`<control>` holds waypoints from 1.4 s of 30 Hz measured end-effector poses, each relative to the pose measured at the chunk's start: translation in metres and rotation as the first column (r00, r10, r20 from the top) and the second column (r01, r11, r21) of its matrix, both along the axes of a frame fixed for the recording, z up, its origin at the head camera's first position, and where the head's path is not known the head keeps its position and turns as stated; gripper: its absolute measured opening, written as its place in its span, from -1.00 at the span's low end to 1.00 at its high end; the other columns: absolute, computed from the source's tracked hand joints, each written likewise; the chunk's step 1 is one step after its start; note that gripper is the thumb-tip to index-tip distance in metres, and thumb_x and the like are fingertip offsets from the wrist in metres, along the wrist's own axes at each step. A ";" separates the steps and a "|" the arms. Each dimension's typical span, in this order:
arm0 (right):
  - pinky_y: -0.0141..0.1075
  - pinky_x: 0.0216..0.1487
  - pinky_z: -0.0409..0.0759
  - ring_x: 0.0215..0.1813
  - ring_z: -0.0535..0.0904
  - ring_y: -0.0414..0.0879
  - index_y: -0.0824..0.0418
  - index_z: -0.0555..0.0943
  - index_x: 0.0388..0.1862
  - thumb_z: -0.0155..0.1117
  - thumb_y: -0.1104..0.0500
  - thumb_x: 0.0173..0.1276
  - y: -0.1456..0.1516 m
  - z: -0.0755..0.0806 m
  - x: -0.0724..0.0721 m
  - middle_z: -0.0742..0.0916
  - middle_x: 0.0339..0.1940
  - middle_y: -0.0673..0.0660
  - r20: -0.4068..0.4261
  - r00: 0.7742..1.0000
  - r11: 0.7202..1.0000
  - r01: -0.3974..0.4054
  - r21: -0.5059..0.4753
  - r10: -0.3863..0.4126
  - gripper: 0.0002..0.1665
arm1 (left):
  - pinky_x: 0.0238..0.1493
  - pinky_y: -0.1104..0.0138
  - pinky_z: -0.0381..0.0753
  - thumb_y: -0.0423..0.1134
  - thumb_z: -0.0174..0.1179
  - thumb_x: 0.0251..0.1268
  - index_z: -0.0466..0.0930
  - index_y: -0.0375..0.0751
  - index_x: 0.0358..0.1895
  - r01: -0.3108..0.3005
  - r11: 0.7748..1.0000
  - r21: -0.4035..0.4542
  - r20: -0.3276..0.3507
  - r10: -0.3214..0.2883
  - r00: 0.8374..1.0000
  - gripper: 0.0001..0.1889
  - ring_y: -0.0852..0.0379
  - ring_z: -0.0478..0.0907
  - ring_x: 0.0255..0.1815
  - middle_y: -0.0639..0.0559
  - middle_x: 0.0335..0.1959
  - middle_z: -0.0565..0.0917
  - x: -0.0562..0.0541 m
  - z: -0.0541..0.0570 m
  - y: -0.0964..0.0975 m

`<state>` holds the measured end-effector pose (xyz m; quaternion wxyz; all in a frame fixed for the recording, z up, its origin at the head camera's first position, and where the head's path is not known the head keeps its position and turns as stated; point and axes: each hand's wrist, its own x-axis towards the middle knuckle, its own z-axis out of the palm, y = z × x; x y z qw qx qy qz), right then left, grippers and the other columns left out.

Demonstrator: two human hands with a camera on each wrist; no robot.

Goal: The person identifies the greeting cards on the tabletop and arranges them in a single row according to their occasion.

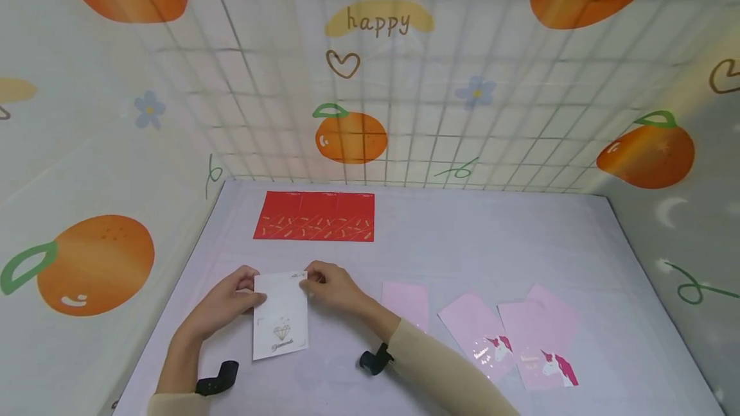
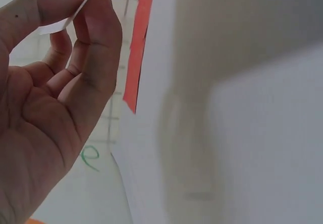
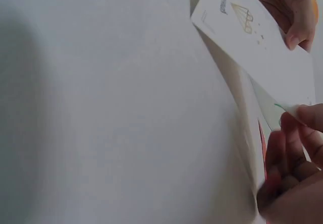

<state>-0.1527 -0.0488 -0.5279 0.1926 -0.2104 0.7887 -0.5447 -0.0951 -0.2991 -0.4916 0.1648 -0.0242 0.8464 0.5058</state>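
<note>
A white card (image 1: 280,310) with a gold diamond and lettering near its lower edge is held up between both hands, tilted a little above the table. At its left edge the left hand (image 1: 228,300) pinches it between thumb and fingers; the left wrist view shows the card's corner (image 2: 58,27) in that grip. The right hand (image 1: 335,287) pinches the upper right corner with thumb and index finger. In the right wrist view, the card's printed face (image 3: 252,37) shows plainly, while the right hand's other fingers (image 3: 287,153) curl beneath.
Red printed papers (image 1: 315,217) lie side by side at the table's back left. Right of the right forearm are several pink papers, one plain (image 1: 405,303), others with unicorn prints (image 1: 476,332), some overlapping. A cloth with orange prints (image 1: 351,138) hangs behind the table (image 1: 462,236).
</note>
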 end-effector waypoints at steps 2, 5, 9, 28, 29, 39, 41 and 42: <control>-0.41 -0.43 0.51 -0.43 0.55 -0.19 0.04 0.65 -0.18 0.33 0.14 0.41 0.006 0.001 0.000 0.65 -0.44 -0.05 0.037 0.999 0.999 0.020 -0.032 -0.019 -0.95 | -0.15 0.26 0.69 -0.28 0.29 0.35 0.41 -0.26 0.10 0.017 0.999 0.044 -0.002 -0.017 1.000 -0.64 -0.04 0.68 -0.22 -0.17 -0.11 0.63 -0.003 0.000 0.005; -0.37 -0.42 0.56 -0.41 0.62 -0.10 0.03 0.64 -0.16 0.33 0.14 0.42 0.016 0.000 0.001 0.67 -0.42 -0.02 0.071 0.997 0.997 0.044 -0.067 -0.039 -0.94 | -0.15 0.25 0.70 -0.28 0.31 0.33 0.41 -0.25 0.11 0.034 0.996 0.085 -0.005 -0.034 0.999 -0.63 -0.06 0.69 -0.20 -0.18 -0.07 0.63 -0.007 0.000 0.013; -0.30 -0.39 0.62 -0.39 0.65 -0.03 0.02 0.62 -0.14 0.31 0.13 0.43 0.029 0.000 0.001 0.68 -0.39 -0.02 0.081 0.995 0.993 0.068 -0.096 -0.061 -0.92 | -0.13 0.25 0.70 -0.25 0.34 0.31 0.44 -0.20 0.11 0.036 0.994 0.104 -0.010 -0.035 0.999 -0.61 -0.04 0.70 -0.18 -0.16 -0.03 0.62 -0.012 -0.002 0.025; -0.26 -0.31 0.62 -0.37 0.60 0.08 0.13 0.59 -0.06 0.29 0.13 0.46 0.103 0.011 0.007 0.63 -0.30 0.11 0.116 0.981 0.967 0.174 -0.187 -0.155 -0.84 | -0.13 0.14 0.72 -0.30 0.32 0.33 0.42 -0.24 0.12 0.136 0.946 0.295 -0.038 -0.130 0.991 -0.63 -0.12 0.71 -0.15 -0.23 -0.01 0.59 -0.035 -0.012 0.091; -0.26 -0.31 0.62 -0.37 0.60 0.08 0.13 0.59 -0.06 0.29 0.13 0.46 0.107 0.011 0.008 0.63 -0.30 0.12 0.113 0.981 0.966 0.179 -0.185 -0.160 -0.84 | -0.13 0.14 0.71 -0.29 0.32 0.33 0.42 -0.24 0.12 0.140 0.943 0.303 -0.037 -0.135 0.990 -0.63 -0.12 0.71 -0.14 -0.22 -0.01 0.58 -0.035 -0.012 0.094; -0.25 -0.28 0.64 -0.34 0.61 0.14 0.09 0.59 -0.06 0.29 0.09 0.46 0.141 0.012 0.016 0.64 -0.28 0.12 0.087 0.978 0.966 0.200 -0.161 -0.188 -0.84 | -0.12 0.15 0.71 -0.30 0.31 0.33 0.44 -0.22 0.09 0.188 0.928 0.322 -0.041 -0.184 0.982 -0.66 -0.09 0.71 -0.14 -0.21 -0.02 0.58 -0.038 -0.014 0.126; -0.25 -0.29 0.63 -0.34 0.61 0.20 0.10 0.59 -0.06 0.29 0.11 0.46 0.146 0.013 0.017 0.64 -0.29 0.13 0.079 0.977 0.966 0.208 -0.156 -0.197 -0.84 | -0.12 0.15 0.71 -0.29 0.32 0.33 0.44 -0.21 0.08 0.195 0.927 0.321 -0.044 -0.191 0.981 -0.66 -0.08 0.71 -0.14 -0.20 -0.03 0.59 -0.039 -0.015 0.131; -0.26 -0.29 0.63 -0.33 0.60 0.21 0.11 0.59 -0.05 0.28 0.11 0.46 0.149 0.013 0.018 0.64 -0.29 0.14 0.074 0.977 0.965 0.211 -0.155 -0.202 -0.84 | -0.12 0.15 0.71 -0.29 0.32 0.32 0.45 -0.21 0.08 0.199 0.926 0.321 -0.046 -0.195 0.980 -0.66 -0.08 0.71 -0.14 -0.19 -0.03 0.59 -0.039 -0.015 0.134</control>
